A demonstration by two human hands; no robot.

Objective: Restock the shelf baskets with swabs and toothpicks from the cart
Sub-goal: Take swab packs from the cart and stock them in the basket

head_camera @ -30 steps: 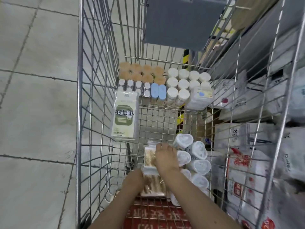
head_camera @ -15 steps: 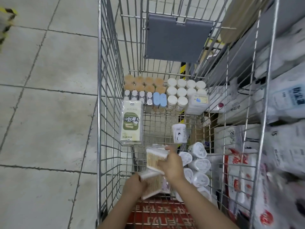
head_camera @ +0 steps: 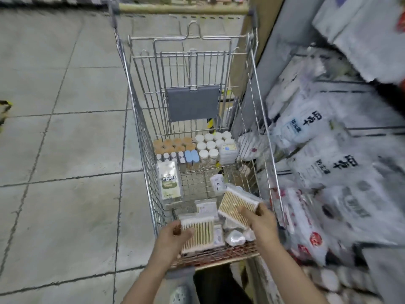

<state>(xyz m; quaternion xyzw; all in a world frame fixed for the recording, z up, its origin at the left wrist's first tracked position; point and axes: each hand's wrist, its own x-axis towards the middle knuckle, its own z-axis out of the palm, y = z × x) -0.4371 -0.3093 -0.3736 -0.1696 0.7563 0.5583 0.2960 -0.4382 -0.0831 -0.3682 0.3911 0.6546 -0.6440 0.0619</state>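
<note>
Above the near end of the cart (head_camera: 140,119), each hand, left (head_camera: 173,234) and right (head_camera: 262,222), pinches one swab pack (head_camera: 198,234), (head_camera: 237,204), while many jars (head_camera: 210,145) remain inside, so restocking seems barely begun.

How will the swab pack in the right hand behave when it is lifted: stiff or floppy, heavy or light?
The swab pack probably stays stiff: it keeps a flat shape, tilted in the right hand. Likely light, since the fingers hold only one end. Its clear wrapping may be slippery.

Grey tiled floor (head_camera: 65,150) with dark grout lines, shelving (head_camera: 274,51) alongside at right.
</note>
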